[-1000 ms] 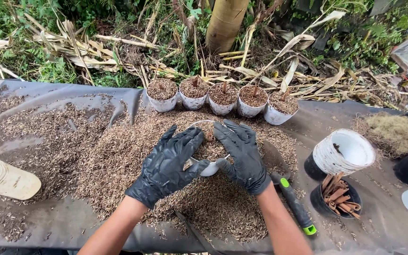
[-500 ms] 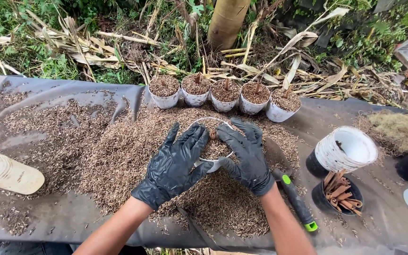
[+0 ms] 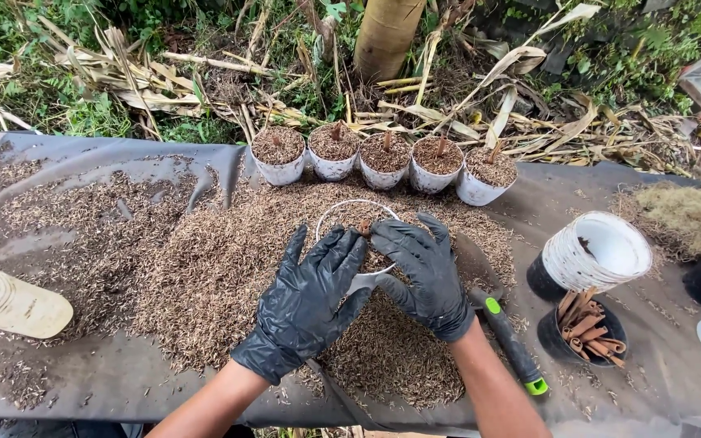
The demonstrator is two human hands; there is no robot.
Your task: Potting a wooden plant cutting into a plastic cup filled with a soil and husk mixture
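Our black-gloved left hand (image 3: 306,304) and right hand (image 3: 423,272), fingers spread, cup a small white pot (image 3: 356,235) sunk in coarse brown husk mulch (image 3: 221,276) on the black-sheeted worktop (image 3: 83,162); five filled pots (image 3: 383,158) line the far edge, a green-tipped trowel (image 3: 509,337) just right.

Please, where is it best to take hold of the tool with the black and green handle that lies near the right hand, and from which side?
Probably the black handle of the tool, taken from above and from the right. Its handle lies flat and bare on the dark sheet, green end toward the person, while its other end is hidden under the right hand and the husk pile.
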